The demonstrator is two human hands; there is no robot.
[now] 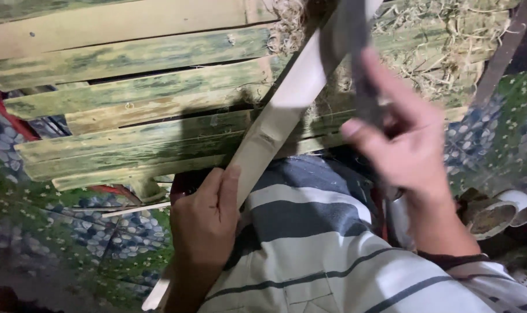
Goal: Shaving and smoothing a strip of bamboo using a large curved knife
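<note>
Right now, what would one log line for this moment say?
left hand: grips pale bamboo strip | right hand: holds dark blade, blurred | behind: green bamboo slats

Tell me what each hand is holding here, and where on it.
Left hand grips the pale bamboo strip near its lower end. Right hand holds a dark blade-like tool, blurred; the grip point is unclear.

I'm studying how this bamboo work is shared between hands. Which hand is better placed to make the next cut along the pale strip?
Likely the right hand: it already holds the dark blade against the bamboo strip, while the left hand grips the strip's lower part.
</note>
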